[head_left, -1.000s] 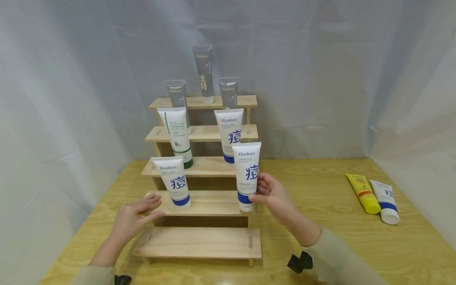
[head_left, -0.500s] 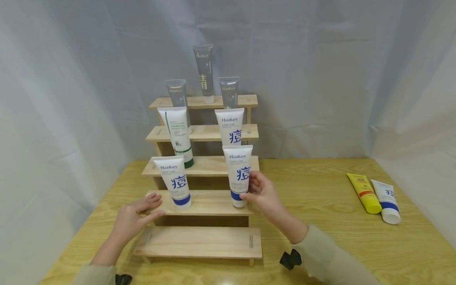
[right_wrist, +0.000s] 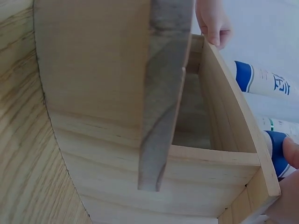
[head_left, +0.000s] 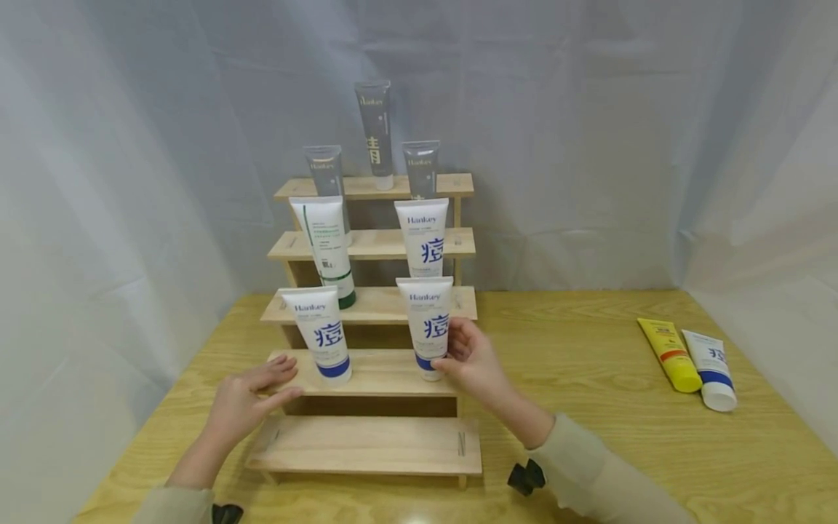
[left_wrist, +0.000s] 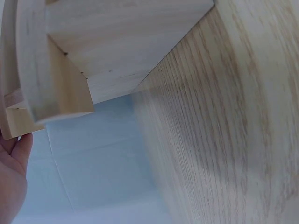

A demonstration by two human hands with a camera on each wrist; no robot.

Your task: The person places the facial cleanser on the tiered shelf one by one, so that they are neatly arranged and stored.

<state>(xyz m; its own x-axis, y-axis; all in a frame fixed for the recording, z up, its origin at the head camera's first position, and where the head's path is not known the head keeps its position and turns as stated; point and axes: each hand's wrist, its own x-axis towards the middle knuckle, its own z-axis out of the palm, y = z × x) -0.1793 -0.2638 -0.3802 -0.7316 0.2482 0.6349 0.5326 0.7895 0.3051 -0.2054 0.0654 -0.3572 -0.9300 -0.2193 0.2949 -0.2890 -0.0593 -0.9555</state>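
My right hand (head_left: pixel 476 365) holds a white squeeze tube (head_left: pixel 428 320) with blue lettering and a blue band by its lower end, thumb in front. It stands upright, cap down, at the right of the second-lowest shelf of a wooden step display stand (head_left: pixel 366 445); whether its cap bears fully on the board is hard to tell. A matching white tube (head_left: pixel 321 331) stands at the left of that shelf. Beside it my left hand (head_left: pixel 245 393) grips the shelf's left end, fingers on top and thumb at the front edge. In the right wrist view, the right thumb (right_wrist: pixel 292 151) presses the blue band.
Higher steps carry a green-striped white tube (head_left: pixel 325 244), another blue-lettered tube (head_left: pixel 421 233) and several grey tubes (head_left: pixel 375 131). A yellow tube (head_left: pixel 669 356) and a white tube (head_left: pixel 710 367) lie at the right on the wooden table (head_left: pixel 576 342). Pale cloth (head_left: pixel 563 145) hangs behind.
My right hand has moved the white tube left and slightly back onto the second-lowest shelf, now in front of the tube above. The left hand stays at the shelf's end.
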